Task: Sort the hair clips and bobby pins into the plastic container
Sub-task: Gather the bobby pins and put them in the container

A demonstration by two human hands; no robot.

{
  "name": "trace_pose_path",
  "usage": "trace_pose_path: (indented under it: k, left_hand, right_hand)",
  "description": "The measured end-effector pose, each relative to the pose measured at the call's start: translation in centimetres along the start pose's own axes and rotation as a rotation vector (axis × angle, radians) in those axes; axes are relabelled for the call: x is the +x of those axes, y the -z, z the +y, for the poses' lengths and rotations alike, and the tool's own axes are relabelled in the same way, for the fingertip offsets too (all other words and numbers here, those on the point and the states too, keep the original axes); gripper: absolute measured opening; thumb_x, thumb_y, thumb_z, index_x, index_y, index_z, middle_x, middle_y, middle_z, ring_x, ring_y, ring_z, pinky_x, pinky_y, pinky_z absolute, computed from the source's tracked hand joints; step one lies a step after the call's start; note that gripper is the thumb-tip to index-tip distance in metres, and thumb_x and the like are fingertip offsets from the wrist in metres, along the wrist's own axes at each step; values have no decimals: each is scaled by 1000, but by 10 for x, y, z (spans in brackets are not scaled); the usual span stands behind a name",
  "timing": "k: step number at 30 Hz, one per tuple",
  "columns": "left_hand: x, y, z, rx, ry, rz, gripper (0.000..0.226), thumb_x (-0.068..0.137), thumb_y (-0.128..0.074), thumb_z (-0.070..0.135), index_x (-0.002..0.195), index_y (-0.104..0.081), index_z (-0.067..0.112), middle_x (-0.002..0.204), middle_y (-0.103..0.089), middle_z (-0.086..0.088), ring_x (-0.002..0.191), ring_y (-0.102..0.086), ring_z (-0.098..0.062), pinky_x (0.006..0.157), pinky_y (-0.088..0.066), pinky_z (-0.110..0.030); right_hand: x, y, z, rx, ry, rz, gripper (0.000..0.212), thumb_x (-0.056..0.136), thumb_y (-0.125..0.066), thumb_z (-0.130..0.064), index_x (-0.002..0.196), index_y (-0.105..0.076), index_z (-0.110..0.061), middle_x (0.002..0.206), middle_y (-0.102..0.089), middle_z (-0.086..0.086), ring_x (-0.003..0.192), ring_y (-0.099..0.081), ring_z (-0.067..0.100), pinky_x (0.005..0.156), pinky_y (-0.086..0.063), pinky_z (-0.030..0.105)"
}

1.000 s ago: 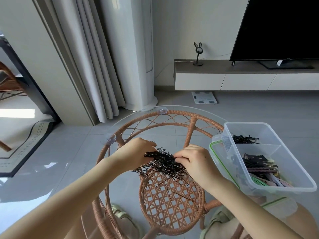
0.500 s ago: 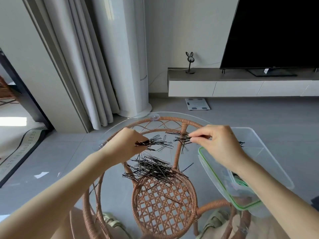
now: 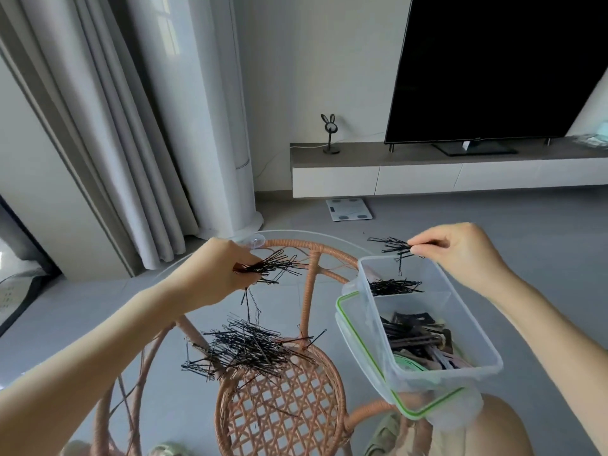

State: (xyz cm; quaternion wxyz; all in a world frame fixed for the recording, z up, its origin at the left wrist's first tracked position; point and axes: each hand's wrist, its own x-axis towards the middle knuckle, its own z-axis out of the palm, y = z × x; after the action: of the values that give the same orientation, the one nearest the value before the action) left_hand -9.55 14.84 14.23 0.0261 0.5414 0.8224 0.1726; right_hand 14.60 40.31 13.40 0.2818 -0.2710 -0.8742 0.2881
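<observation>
A clear plastic container [image 3: 487,343] sits at the right of the glass table, on its green-rimmed lid [image 3: 353,327]. Its far compartment holds a small heap of black bobby pins [image 3: 393,287]; the near compartment holds hair clips [image 3: 419,337] in black, brown, pink and green. My right hand [image 3: 460,255] pinches a small bunch of bobby pins [image 3: 393,246] above the container's far end. My left hand [image 3: 214,274] grips a bigger bunch of pins [image 3: 269,268] over the table. A loose pile of bobby pins [image 3: 246,350] lies on the glass below it.
The round glass top [image 3: 289,232] rests on a pink rattan frame [image 3: 309,291] with a woven lower shelf [image 3: 283,409]. On the floor beyond lie a white bathroom scale [image 3: 349,209], a TV cabinet [image 3: 427,172] and curtains [image 3: 108,143]. My knee [image 3: 500,422] shows at lower right.
Both hands lifted bunches of pins off the pile. My right hand carried its bunch rightward to above the container's far compartment; my left hand stays raised holding its bunch.
</observation>
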Motion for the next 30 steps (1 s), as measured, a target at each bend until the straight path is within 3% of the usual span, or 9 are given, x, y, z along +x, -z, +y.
trace_pose_path:
  k: [5,9,14,16,18,20,23,27,30]
  left_hand:
    - [21,0,23,-8,-48,0,13,83,-65,20,93,-73,21,63,-68,4,59,-62,-18,60,-48,-28]
    - [46,1,55,-15,-120,23,16,83,-65,20,98,-72,19,72,-72,-2,67,-64,-25,63,-48,-30]
    - [84,-9,104,-103,-265,71,16,83,-63,18,95,-73,14,77,-73,-4,65,-61,-22,65,-46,-26]
    - [97,-20,123,-136,-305,67,17,83,-63,18,96,-73,14,78,-73,-4,66,-63,-20,65,-47,-25]
    - [108,-36,136,-169,-328,43,18,84,-62,17,97,-73,13,82,-74,-5,70,-65,-20,69,-48,-27]
    - [115,-54,145,-189,-350,15,17,84,-61,16,96,-72,10,84,-74,-9,69,-63,-23,69,-47,-28]
    - [120,-81,150,-204,-383,-6,20,86,-60,15,103,-70,12,93,-74,-7,71,-61,-17,66,-42,-15]
    - [119,-106,144,-106,-405,-114,21,87,-55,7,104,-68,7,105,-70,-10,95,-64,-25,87,-49,-36]
    - [115,-114,138,-21,-368,-174,33,85,-52,1,115,-63,10,124,-62,-7,113,-57,-22,102,-42,-33]
  right_hand:
    - [7,-21,33,-156,17,-249,11,77,-70,-10,85,-74,-17,79,-66,-9,73,-56,-6,68,-39,11]
    - [6,-34,48,-152,-31,-389,18,78,-69,-19,96,-71,-21,91,-70,-8,78,-59,-6,71,-41,11]
    - [-3,-25,56,-146,12,-157,18,87,-58,-14,100,-70,-15,101,-71,-1,90,-62,8,85,-45,24]
    - [-8,-16,59,-106,18,-21,17,87,-58,-10,99,-70,-12,98,-72,1,88,-63,11,82,-46,21]
    - [-13,-9,60,-87,25,97,15,85,-60,-9,95,-71,-11,93,-72,1,82,-63,12,75,-44,9]
    - [-16,-3,63,-89,30,168,13,84,-62,-7,92,-71,-8,89,-73,4,76,-63,14,69,-44,10]
    - [-21,0,67,-91,24,183,11,82,-63,-6,90,-72,-6,83,-73,6,68,-60,9,63,-42,9]
    - [-28,-3,73,-103,-12,136,13,84,-61,-9,91,-72,-11,86,-72,-2,73,-60,7,66,-41,7]
    - [-30,-7,71,-121,-17,126,13,84,-60,-9,91,-71,-13,86,-72,0,73,-60,13,70,-44,24]
